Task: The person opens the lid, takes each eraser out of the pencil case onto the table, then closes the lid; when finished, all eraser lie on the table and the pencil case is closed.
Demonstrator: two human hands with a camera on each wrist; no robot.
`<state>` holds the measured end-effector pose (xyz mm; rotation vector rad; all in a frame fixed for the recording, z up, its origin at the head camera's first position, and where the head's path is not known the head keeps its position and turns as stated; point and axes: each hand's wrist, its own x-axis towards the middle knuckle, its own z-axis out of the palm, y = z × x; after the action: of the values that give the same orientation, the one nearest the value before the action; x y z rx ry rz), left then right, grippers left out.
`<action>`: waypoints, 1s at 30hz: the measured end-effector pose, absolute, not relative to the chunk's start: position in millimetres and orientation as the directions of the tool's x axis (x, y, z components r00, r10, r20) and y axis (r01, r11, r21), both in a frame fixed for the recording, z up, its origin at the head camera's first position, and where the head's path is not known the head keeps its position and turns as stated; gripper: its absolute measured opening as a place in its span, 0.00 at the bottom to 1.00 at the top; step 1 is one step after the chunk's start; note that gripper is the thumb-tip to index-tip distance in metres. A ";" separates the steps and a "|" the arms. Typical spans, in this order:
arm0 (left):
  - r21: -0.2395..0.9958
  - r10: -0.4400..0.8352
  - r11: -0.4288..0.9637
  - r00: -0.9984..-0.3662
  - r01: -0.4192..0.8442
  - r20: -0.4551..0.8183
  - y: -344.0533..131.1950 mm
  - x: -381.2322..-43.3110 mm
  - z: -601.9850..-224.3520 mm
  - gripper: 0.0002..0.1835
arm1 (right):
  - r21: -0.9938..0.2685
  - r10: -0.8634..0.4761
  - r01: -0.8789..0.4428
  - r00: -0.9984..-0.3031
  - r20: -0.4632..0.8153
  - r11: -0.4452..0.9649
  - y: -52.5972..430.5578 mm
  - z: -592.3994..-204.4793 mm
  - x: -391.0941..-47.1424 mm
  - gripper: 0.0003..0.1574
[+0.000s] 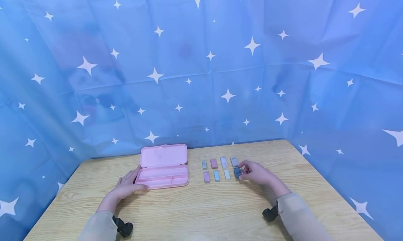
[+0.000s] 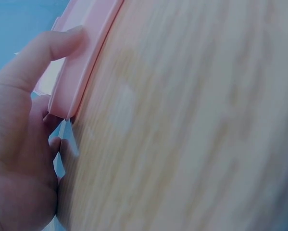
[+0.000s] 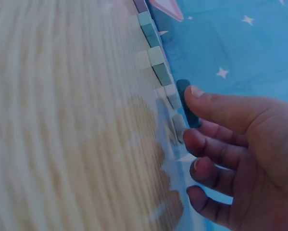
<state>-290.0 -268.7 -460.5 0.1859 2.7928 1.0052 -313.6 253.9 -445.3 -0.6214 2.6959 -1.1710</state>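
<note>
At the left end of an open pink pencil case [image 1: 157,182], my left hand [image 1: 126,184] grips the case. In the left wrist view the thumb of that hand [image 2: 18,125] presses the front wall of the case [image 2: 81,72], with the other fingers round its end. My right hand [image 1: 259,174] pinches a small dark blue block [image 1: 237,172] between thumb and fingers, at the right end of the front row. The right wrist view shows the dark block [image 3: 186,101] raised off the table and tilted, held by the right hand [image 3: 249,149].
Two rows of small pastel blocks stand left of my right hand, among them a pink one [image 1: 214,163], a purple one [image 1: 206,177] and a light blue one [image 1: 216,176]. The wooden table [image 1: 201,213] meets a blue starry curtain [image 1: 201,104] at the back and sides.
</note>
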 end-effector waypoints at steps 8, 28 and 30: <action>0.640 0.171 0.766 -0.979 0.061 -0.112 -267.6 -288.8 -459.7 0.60 | -0.701 -0.411 -0.306 -0.911 0.021 0.644 251.3 -446.2 -312.8 0.24; 0.654 0.164 0.755 -0.979 0.048 -0.118 -268.7 -290.3 -460.5 0.61 | -0.699 -0.346 -0.233 -0.938 -0.022 0.676 248.0 -439.3 -314.4 0.33; 0.656 0.164 0.754 -0.979 0.044 -0.123 -269.2 -290.4 -461.2 0.61 | -0.713 -0.335 -0.232 -0.942 -0.005 0.662 244.8 -433.6 -315.9 0.31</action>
<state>-290.4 -269.2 -461.2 0.1660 2.7775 1.0319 -315.9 244.8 -433.6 -0.4698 2.7386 -1.1455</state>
